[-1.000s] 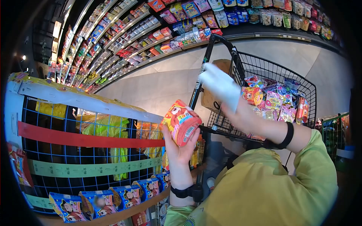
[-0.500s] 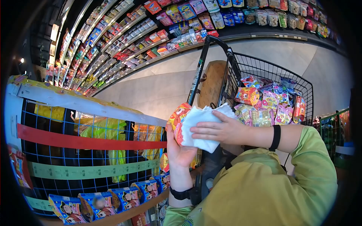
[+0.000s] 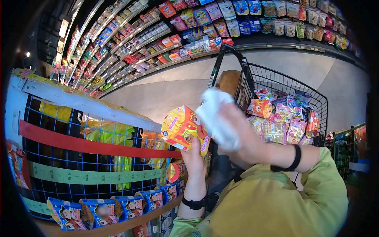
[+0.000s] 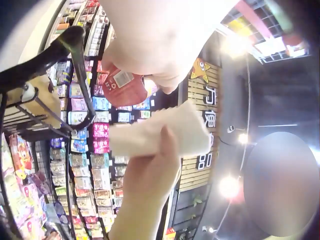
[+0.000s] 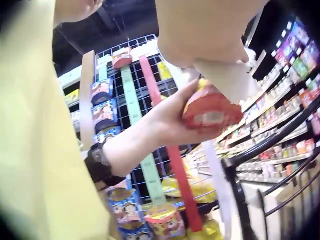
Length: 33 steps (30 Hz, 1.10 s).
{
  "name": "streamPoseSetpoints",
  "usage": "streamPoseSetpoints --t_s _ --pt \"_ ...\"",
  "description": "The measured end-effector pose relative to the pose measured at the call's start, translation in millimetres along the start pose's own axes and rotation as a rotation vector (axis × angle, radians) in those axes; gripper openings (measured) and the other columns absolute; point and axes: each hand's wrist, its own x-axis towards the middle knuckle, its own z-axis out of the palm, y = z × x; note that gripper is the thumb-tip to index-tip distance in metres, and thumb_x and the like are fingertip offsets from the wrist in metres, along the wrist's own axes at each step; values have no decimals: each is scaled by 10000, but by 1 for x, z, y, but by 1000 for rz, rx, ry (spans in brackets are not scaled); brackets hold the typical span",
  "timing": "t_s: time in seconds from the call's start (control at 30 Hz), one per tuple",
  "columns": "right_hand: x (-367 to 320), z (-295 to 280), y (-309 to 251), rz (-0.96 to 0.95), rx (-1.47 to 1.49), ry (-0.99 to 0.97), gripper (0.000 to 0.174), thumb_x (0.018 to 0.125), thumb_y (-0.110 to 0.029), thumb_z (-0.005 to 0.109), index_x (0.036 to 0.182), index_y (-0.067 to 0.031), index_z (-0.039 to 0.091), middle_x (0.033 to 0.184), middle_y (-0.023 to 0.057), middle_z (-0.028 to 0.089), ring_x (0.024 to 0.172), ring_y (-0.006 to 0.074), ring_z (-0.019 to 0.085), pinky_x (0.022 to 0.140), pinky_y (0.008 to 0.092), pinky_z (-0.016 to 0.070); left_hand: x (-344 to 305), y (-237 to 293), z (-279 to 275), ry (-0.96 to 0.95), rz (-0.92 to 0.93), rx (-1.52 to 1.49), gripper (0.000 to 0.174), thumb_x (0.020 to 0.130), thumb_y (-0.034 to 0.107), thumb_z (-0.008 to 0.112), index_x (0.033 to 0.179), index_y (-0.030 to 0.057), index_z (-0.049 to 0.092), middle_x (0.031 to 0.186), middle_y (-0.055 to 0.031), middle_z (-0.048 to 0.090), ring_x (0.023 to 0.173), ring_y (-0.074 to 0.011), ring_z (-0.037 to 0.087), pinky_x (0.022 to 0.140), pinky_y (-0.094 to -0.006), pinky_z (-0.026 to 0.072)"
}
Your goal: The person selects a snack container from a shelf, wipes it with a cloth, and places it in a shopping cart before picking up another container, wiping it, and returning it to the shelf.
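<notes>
My left hand (image 3: pixel 193 162) grips a red and yellow snack pack (image 3: pixel 182 127) with cartoon print, thumb across its front. The pack's red base with a white barcode label shows in the left wrist view, below the left palm. A folded white cloth (image 3: pixel 216 114) is in my right hand (image 3: pixel 241 128), blurred in the head view and just to the right of the pack. In the left wrist view the right thumb lies over the cloth, pinching it. From the right wrist, the cloth overlaps the far side of the pack.
A black shopping cart (image 3: pixel 290 81) at the right holds several colourful snack bags (image 3: pixel 283 112). A blue wire rack (image 3: pixel 98 158) stands at the left, with blue snack packs (image 3: pixel 132 207) along its ledge. Stocked shelves (image 3: pixel 185 23) line the far side of the aisle.
The right hand brought the cloth down from the cart side onto the pack, then drew it a little away to the right. The left hand has turned the pack, bringing its printed front up.
</notes>
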Motion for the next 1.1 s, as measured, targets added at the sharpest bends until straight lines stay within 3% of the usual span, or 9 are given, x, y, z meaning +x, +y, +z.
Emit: streamPoseSetpoints --t_s 0.1,0.4,0.53,0.6,0.73,0.8,0.9,1.0,1.1 --pt "-10 18 -4 -389 -794 -305 812 677 -158 678 1413 -170 334 1482 157 244 1371 402 190 1073 571 183 -10 -31 -12 -207 -195 -858 548 980 386 380 1404 57 266 1369 -140 401 1246 -271 426 1048 -426 350" --pt "20 -10 13 -292 -482 -254 698 869 -252 583 1449 -112 222 1505 156 158 1385 369 157 1117 423 194 -17 -11 -7 -105 -158 -154 644 859 160 624 1383 37 270 1322 -121 443 1198 -224 481 983 -380 422" --pt "15 -13 23 86 232 -158 520 976 -325 410 1373 5 346 1464 143 272 1325 229 318 1076 359 290 -18 -6 -11 -291 -233 -162 722 828 340 664 1367 24 302 1319 -119 467 1183 -260 504 984 -423 432" --pt "20 -23 35 663 896 -153 535 976 -414 387 1299 8 444 1336 132 463 1207 212 471 1019 336 364 -19 -10 -19 -388 -288 -267 820 755 370 737 1364 27 308 1319 -115 468 1203 -259 489 1002 -423 417" --pt "33 -53 37 751 490 -149 551 972 -439 388 1270 16 468 1253 132 536 1150 199 516 982 337 396 -15 22 -10 -755 -222 82 891 651 237 820 1359 23 324 1328 -111 466 1217 -274 471 1035 -439 363" --pt "37 -69 40 402 197 -59 521 972 -412 402 1262 15 474 1285 138 507 1195 214 476 993 342 376 -6 31 -7 -809 -247 263 864 635 140 818 1347 23 345 1327 -100 469 1242 -253 443 1040 -436 347" --pt "37 -68 -37 101 -130 -389 480 929 -268 493 1328 -16 408 1306 140 483 1229 287 434 1036 365 319 2 34 2 -571 552 1374 723 632 122 762 1275 26 447 1276 -125 504 1140 -308 492 949 -436 394" --pt "9 -34 -45 -426 -816 -592 607 752 -153 600 1332 -105 428 1376 127 413 1277 261 385 1078 460 265 3 10 -8 -404 -126 574 670 682 227 727 1264 20 465 1287 -139 494 1172 -307 465 968 -454 374" --pt "-1 -30 -29 -516 -934 -647 674 721 -142 605 1361 -143 395 1393 106 402 1296 240 375 1096 486 230 10 7 -19 -335 239 852 613 731 293 682 1236 10 482 1312 -160 470 1229 -304 419 1006 -467 340"
